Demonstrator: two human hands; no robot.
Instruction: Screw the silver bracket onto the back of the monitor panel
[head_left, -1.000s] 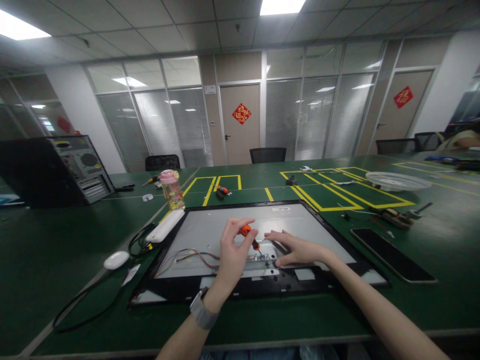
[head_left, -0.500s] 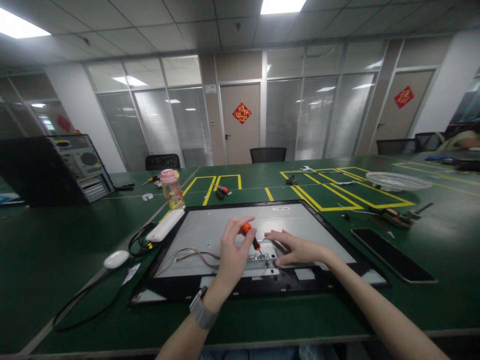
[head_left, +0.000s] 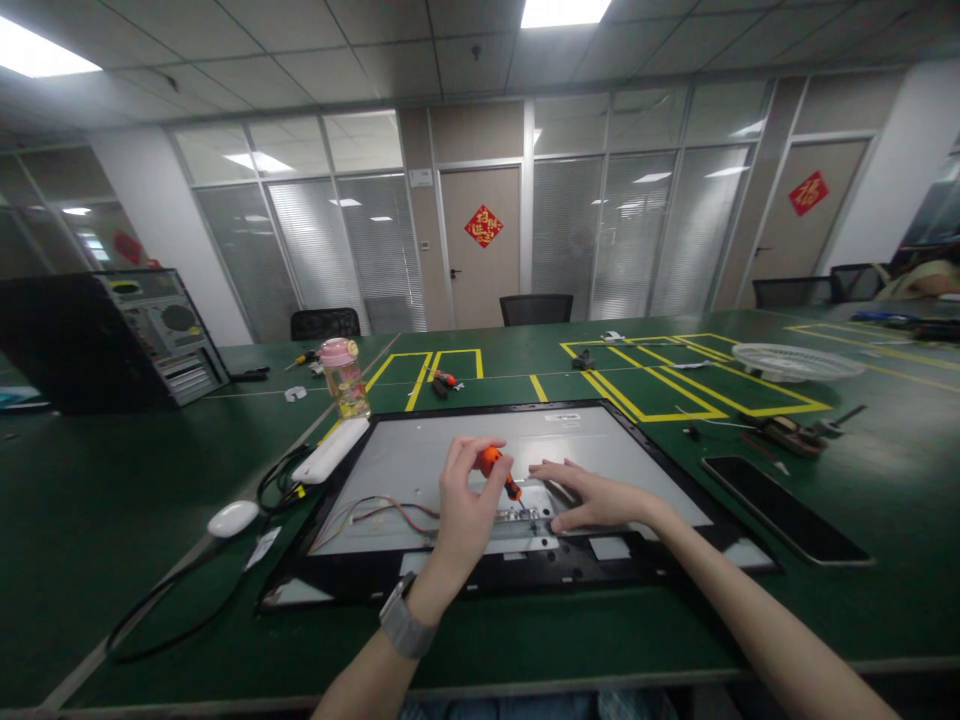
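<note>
A flat monitor panel with a grey metal back and black frame lies on the table before me. My left hand is closed around the orange handle of a screwdriver. The tool slants down to the right, its tip at a metal bracket near the panel's lower edge; whether it sits in a screw is too small to tell. With fingers stretched out, my right hand rests on the right side of that bracket. Thin coloured wires run across the panel, partly behind my left wrist.
Left of the panel are a white power strip, a pink-lidded bottle, a white mouse and black cables. An open computer case stands farther left. To the right lie a phone, small parts and a white round grille.
The screwdriver's handle has turned a little in my left hand, showing more orange near the shaft. My right hand and the panel have stayed in place.
</note>
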